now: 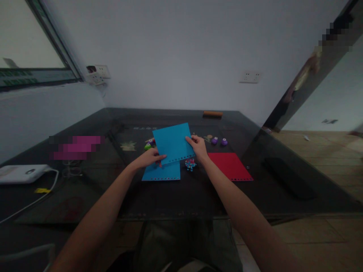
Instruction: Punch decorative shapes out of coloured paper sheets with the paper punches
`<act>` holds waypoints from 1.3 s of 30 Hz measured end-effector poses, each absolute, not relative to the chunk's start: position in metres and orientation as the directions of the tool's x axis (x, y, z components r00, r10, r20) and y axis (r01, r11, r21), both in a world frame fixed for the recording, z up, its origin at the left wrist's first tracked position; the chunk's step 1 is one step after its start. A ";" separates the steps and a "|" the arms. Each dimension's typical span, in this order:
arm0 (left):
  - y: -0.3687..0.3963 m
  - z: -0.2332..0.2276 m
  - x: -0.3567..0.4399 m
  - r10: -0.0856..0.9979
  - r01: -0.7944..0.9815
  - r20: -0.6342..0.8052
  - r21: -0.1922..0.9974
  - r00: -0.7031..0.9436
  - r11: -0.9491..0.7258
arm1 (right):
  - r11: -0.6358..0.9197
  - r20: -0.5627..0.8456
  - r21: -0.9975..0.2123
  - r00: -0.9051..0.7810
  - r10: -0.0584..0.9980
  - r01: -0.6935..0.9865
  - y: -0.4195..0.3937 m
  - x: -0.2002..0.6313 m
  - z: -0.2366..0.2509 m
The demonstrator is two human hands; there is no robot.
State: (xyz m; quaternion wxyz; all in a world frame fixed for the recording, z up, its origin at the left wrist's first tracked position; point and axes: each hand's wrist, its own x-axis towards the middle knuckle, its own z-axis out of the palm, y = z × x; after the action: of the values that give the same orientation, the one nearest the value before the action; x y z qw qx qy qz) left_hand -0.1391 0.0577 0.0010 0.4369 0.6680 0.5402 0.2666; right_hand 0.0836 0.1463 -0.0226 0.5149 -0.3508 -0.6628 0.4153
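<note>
Both hands hold up a blue sheet of card [172, 141] with a row of holes along its lower edge. My left hand [151, 158] pinches its lower left corner, thumb on top. At the right edge, my right hand [197, 146] grips it between thumb and fingers. Beneath it on the table lies a second blue punched sheet [163, 173], partly covered. A small pile of red, blue and white pieces [190, 164] sits just below the raised sheet. To the right of my right forearm lies a red punched sheet [229, 166].
Two purple eyed figures [219, 141] stand behind the red sheet; a green one [148, 146] is near my left hand. The dark glossy table [181, 200] also bears an orange-brown bar [212, 113], a black flat object [286, 177] and a white corded device [24, 173].
</note>
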 end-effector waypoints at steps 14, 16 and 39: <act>0.062 -0.002 -0.142 0.971 0.504 -0.078 0.862 0.227 -0.049 | 0.342 0.349 -0.937 -0.154 0.924 -0.070 0.151 0.082 -0.028; 0.063 -0.005 -0.142 0.975 0.503 -0.079 0.864 0.206 -0.036 | 0.340 0.350 -0.936 -0.157 0.923 -0.092 0.152 0.081 -0.030; 0.073 -0.008 -0.166 0.950 0.262 0.058 0.965 -0.307 0.026 | 0.260 0.255 -0.965 -0.288 0.923 -0.023 0.146 0.073 -0.036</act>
State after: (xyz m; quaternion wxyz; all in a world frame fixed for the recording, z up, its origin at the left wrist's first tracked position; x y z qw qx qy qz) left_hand -0.1659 0.0733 -0.0081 0.3399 0.4807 0.6305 0.5058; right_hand 0.0735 0.1460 -0.0358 0.4791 -0.3554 -0.6327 0.4938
